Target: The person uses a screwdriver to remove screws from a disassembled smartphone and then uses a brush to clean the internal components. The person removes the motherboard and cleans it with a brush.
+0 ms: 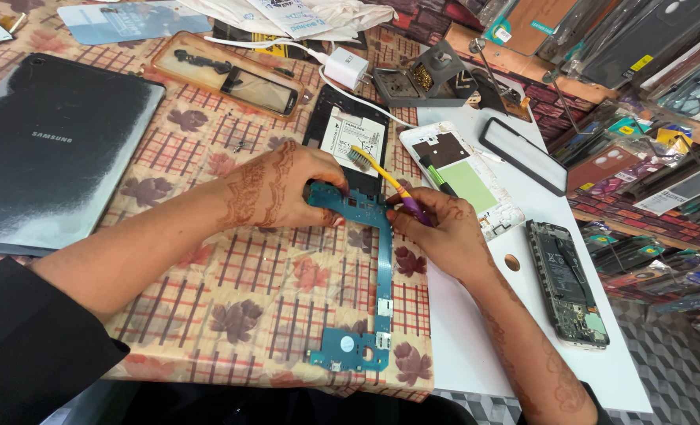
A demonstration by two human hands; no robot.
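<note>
Blue circuit board point(370, 236) pinned by left hand point(283, 189), right hand point(437, 232) gripping yellow toothbrush point(381, 175), white-labelled battery point(352, 138) behind

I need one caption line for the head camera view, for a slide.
Left hand steadies a blue circuit board on a patterned cloth while the right hand holds a yellow toothbrush.
</note>
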